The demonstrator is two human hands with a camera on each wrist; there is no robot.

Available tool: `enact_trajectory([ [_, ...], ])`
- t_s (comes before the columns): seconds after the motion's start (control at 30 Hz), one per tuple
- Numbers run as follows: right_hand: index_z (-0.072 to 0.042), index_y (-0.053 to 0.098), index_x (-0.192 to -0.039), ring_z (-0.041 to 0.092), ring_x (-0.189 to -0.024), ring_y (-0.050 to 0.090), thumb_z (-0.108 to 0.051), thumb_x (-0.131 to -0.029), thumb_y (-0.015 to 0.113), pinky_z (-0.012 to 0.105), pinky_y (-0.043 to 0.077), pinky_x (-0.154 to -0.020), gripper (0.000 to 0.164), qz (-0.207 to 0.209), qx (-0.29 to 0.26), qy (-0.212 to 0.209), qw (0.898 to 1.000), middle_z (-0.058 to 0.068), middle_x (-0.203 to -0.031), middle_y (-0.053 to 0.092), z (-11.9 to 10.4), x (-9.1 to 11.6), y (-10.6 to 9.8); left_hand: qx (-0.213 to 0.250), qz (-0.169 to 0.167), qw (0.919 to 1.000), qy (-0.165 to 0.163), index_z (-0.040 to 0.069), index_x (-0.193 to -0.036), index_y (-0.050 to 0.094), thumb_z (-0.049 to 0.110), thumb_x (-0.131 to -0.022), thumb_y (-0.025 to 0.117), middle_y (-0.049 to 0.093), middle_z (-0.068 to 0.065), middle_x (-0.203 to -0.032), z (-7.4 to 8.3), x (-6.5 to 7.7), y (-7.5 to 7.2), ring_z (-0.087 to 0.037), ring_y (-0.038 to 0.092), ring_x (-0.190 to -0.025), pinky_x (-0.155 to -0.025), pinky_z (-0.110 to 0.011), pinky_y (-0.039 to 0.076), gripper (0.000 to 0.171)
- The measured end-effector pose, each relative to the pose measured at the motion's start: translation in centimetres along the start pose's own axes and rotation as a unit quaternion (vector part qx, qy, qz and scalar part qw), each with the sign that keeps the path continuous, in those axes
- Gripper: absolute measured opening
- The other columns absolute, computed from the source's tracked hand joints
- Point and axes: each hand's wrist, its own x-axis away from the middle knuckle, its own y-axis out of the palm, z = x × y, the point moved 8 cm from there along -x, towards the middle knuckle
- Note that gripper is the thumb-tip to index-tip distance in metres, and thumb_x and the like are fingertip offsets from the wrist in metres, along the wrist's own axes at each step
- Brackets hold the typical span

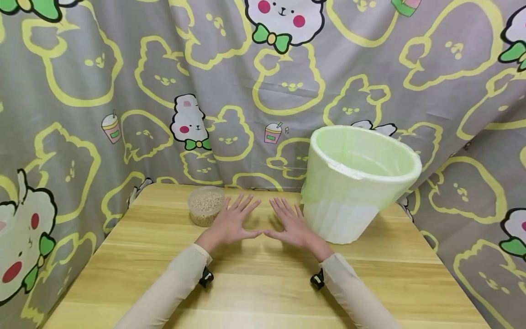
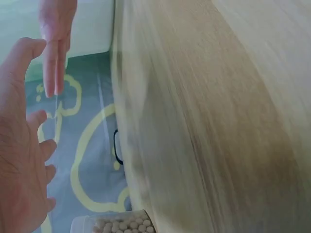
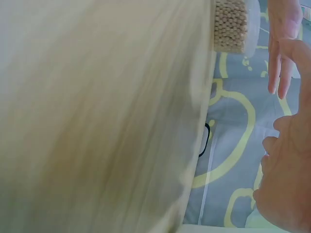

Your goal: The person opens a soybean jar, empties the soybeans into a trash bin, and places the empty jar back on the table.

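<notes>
Both hands are held out over the middle of the table, palms facing down or inward, thumb tips almost meeting. The left hand (image 1: 232, 222) has its fingers spread and straight, just right of a clear round tub (image 1: 204, 218) filled with small beige balls (image 1: 207, 201). With fingers extended too, the right hand (image 1: 292, 226) is beside a tall white bin (image 1: 349, 217) with a pale green liner (image 1: 370, 146) folded over its rim. Neither hand holds anything. In the left wrist view the tub (image 2: 116, 223) shows at the bottom edge; the right wrist view has it (image 3: 235, 29) at the top.
The wooden table (image 1: 259, 292) runs back to a grey curtain (image 1: 230, 82) printed with yellow outlines and white cartoon animals. The bin stands at the back right, the tub at the back left. A black wrist camera (image 1: 206, 277) sits under the left sleeve, another (image 1: 318, 279) under the right.
</notes>
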Motion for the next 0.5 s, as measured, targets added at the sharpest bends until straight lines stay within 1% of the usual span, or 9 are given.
enact_trajectory([
  [0.07,-0.024,0.0,-0.165,0.023,-0.16,-0.002,-0.07,-0.094,0.053,0.062,-0.004,-0.126,0.1,0.009,-0.015,-0.001,1.0,0.0,-0.173,0.004,-0.2,-0.2,-0.1,-0.004,0.009,1.0,0.0,0.03,-0.165,0.016,0.078,-0.09,0.049,0.011,-0.002,-0.17,-0.2,0.0,-0.3,-0.034,0.011,-0.158,-0.124,-0.066,0.006,0.096],
  [0.17,-0.026,-0.002,-0.164,0.023,-0.16,-0.001,-0.068,-0.093,0.056,0.063,-0.004,-0.125,0.101,0.021,-0.045,-0.001,0.999,0.0,-0.173,0.004,-0.5,-0.8,-0.4,0.006,0.026,0.9997,-0.001,0.029,-0.165,0.017,0.077,-0.088,0.055,0.013,-0.002,-0.171,-0.8,0.0,-1.1,-0.034,0.011,-0.158,-0.125,-0.065,0.005,0.098],
  [0.23,-0.028,-0.003,-0.164,0.022,-0.16,-0.002,-0.066,-0.093,0.058,0.063,-0.004,-0.126,0.101,0.027,-0.07,0.0,0.997,-0.002,-0.172,0.002,-0.8,-1.4,-0.5,0.026,0.039,0.9989,-0.003,0.029,-0.165,0.017,0.074,-0.086,0.06,0.014,-0.003,-0.171,-1.4,0.1,-1.8,-0.033,0.01,-0.159,-0.125,-0.064,0.002,0.1],
  [0.3,-0.028,-0.003,-0.165,0.023,-0.16,-0.002,-0.064,-0.093,0.06,0.063,-0.004,-0.126,0.102,0.032,-0.105,-0.001,0.994,-0.001,-0.172,0.001,-1.2,-2.1,-0.7,0.057,0.051,0.997,-0.009,0.029,-0.165,0.017,0.071,-0.084,0.067,0.015,-0.003,-0.171,-2.2,0.3,-2.8,-0.033,0.01,-0.159,-0.126,-0.062,-0.002,0.104],
  [0.33,-0.028,-0.003,-0.165,0.023,-0.16,-0.003,-0.063,-0.092,0.061,0.063,-0.004,-0.126,0.103,0.033,-0.124,0.0,0.992,0.0,-0.173,0.002,-1.3,-2.5,-0.7,0.075,0.057,0.9954,-0.014,0.029,-0.165,0.017,0.069,-0.083,0.07,0.016,-0.004,-0.171,-2.7,0.4,-3.3,-0.033,0.009,-0.159,-0.126,-0.061,-0.003,0.105],
  [0.4,-0.031,-0.002,-0.165,0.028,-0.16,-0.001,-0.062,-0.091,0.064,0.066,0.0,-0.125,0.103,0.033,-0.17,0.006,0.985,0.003,-0.173,0.001,-1.7,-3.3,-0.8,0.107,0.069,0.9915,-0.027,0.029,-0.165,0.017,0.065,-0.081,0.075,0.015,-0.004,-0.171,-3.7,0.8,-4.2,-0.034,0.009,-0.159,-0.126,-0.062,-0.004,0.108],
  [0.5,-0.038,0.002,-0.164,0.032,-0.16,0.004,-0.06,-0.089,0.069,0.067,0.009,-0.124,0.103,0.031,-0.248,0.017,0.968,0.004,-0.173,0.004,-2.2,-4.5,-0.6,0.15,0.09,0.9837,-0.044,0.029,-0.165,0.017,0.058,-0.078,0.082,0.012,-0.004,-0.172,-5.6,1.3,-5.5,-0.037,0.008,-0.159,-0.125,-0.065,-0.001,0.112],
])
